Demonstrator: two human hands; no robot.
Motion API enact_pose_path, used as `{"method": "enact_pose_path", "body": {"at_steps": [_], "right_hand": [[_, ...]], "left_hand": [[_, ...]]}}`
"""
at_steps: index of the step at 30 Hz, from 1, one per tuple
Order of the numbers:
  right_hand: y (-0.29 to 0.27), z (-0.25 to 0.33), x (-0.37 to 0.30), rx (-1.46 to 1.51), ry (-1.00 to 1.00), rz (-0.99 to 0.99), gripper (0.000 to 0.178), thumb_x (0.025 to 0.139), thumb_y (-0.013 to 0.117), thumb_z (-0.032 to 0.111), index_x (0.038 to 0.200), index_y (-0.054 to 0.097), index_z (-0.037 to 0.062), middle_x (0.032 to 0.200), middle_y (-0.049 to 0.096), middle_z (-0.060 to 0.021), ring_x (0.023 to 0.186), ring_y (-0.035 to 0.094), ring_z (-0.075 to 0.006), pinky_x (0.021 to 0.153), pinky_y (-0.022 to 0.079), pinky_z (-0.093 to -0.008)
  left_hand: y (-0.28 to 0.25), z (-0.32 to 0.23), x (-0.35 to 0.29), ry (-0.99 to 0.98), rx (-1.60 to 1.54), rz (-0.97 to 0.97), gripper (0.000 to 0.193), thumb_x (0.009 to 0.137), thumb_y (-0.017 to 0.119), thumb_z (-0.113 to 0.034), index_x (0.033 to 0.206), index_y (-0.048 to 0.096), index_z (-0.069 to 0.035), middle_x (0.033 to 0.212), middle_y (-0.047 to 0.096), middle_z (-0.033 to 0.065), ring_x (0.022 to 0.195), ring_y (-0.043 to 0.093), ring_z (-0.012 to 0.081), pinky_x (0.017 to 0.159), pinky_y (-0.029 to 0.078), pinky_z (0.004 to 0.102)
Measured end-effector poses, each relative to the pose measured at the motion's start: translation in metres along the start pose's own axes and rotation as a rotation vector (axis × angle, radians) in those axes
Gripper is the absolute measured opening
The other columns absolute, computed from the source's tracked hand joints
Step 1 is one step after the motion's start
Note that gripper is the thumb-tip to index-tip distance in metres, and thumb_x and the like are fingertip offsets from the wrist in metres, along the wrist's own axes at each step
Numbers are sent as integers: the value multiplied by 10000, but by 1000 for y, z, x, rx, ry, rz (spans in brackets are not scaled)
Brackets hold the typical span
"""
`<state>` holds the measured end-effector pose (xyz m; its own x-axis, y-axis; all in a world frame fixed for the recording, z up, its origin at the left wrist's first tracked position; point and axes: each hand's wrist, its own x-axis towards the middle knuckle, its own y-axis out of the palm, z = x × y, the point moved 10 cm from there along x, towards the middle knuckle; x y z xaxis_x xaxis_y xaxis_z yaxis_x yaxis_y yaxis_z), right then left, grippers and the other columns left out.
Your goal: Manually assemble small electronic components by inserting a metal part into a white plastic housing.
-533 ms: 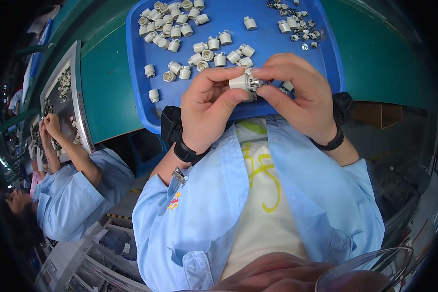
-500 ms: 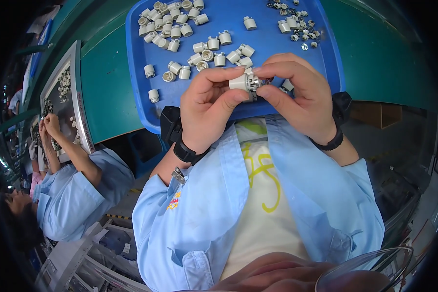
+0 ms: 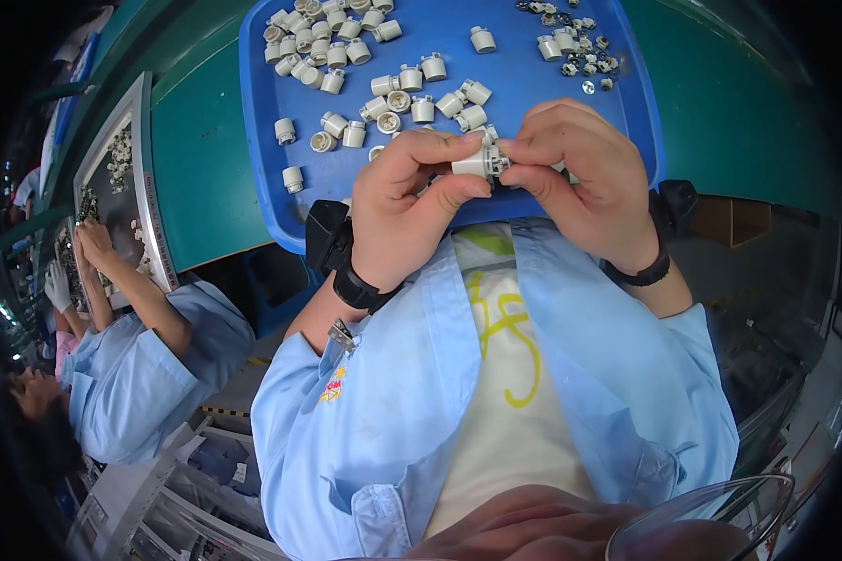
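White parts dot the blue tray, with a co-worker at left.

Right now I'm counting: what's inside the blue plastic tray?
White cylindrical pieces, mostly left of centre; small white and metallic parts, far right. The bare left hand and right hand cover some of the tray; anything beneath is hidden.

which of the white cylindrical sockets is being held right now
The white cylindrical socket between the left hand and right hand, at the blue tray's near side; the other sockets visible in that tray lie loose.
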<state>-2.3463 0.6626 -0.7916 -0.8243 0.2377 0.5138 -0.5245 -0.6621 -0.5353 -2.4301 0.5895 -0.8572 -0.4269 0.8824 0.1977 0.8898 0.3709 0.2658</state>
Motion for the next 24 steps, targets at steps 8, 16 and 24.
{"method": "enact_pose_path", "body": {"at_steps": [8,16,24], "right_hand": [[6,-2,-3,28,-36,37,185,636,701,9,780,587,-4,732,565,-96,698,542,-243,612,433,-304],[11,5,-10,-30,-126,-45,204,630,702,-6,804,594,-9,753,562,-93,701,542,-246,605,438,-302],[12,0,-7,64,-35,-66,185,688,668,8,847,575,-5,787,567,-97,728,544,-245,627,438,-304]], "left_hand": [[-5,7,-4,-14,15,-19,301,751,654,-19,1025,531,8,925,564,71,823,554,104,726,455,219],[-10,20,-7,-109,-93,-27,285,769,648,-40,1025,529,-5,921,559,46,818,544,82,714,449,205],[-6,10,-5,-64,-165,-4,273,787,629,-44,1030,514,3,941,563,52,834,539,77,746,443,213]]}}
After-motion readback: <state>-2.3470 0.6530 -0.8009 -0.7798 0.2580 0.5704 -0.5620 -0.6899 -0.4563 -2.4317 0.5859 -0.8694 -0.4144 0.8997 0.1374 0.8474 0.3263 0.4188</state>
